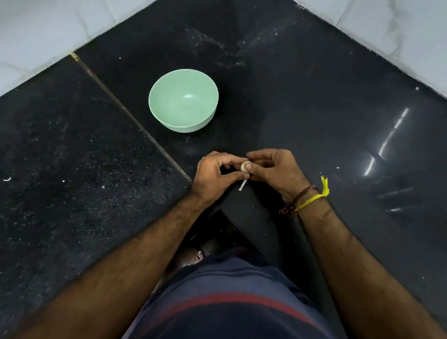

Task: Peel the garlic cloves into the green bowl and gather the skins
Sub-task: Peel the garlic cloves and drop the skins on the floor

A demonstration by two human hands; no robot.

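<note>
A: Two hands work on one garlic clove (244,166), held above the near edge of the black worktop (295,99). The left hand (217,175) pinches the clove between thumb and curled fingers; this grip is closed on the clove and steadies it.

B: And the right hand (274,170)?

A: Its fingertips are closed on the same clove from the other side, thumb against the surface. Judging by the posture, it is lifting or picking at the skin while the left hand resists the pull.

B: What is the pale strip below the clove?

A: A strip of skin (242,185) hangs down under the fingers. Whether it is attached to the clove or merely caught in the fingers cannot be determined.

B: Where is the green bowl (183,100)?

A: It stands upright on the worktop, ahead and to the left of the hands, apart from them. No cloves are visible inside. The placement appears practical: it is near enough to receive a peeled clove with a short reach, yet outside the area where skin falls.

B: Status of the task?

A: Judged early. The bowl looks empty, and no gathered pile of skins is visible. A few pale flecks lie on the worktop; what they are cannot be determined.
</note>
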